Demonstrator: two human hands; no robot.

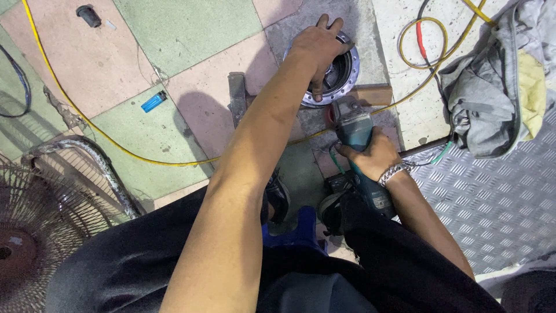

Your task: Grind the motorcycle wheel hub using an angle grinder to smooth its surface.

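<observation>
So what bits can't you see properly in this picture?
Head view only:
- Grinder disc: hidden behind the angle grinder body held by the right hand.
- Inside of the metal ring: covered by the left hand.
- Fan guard: cut off by the left edge.
- Grey cloth: cut off by the right edge.

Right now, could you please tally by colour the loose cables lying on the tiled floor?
Yellow cable: 1
Red cable: 1
Green cable: 1
Dark cable: 1
Total: 4
</observation>
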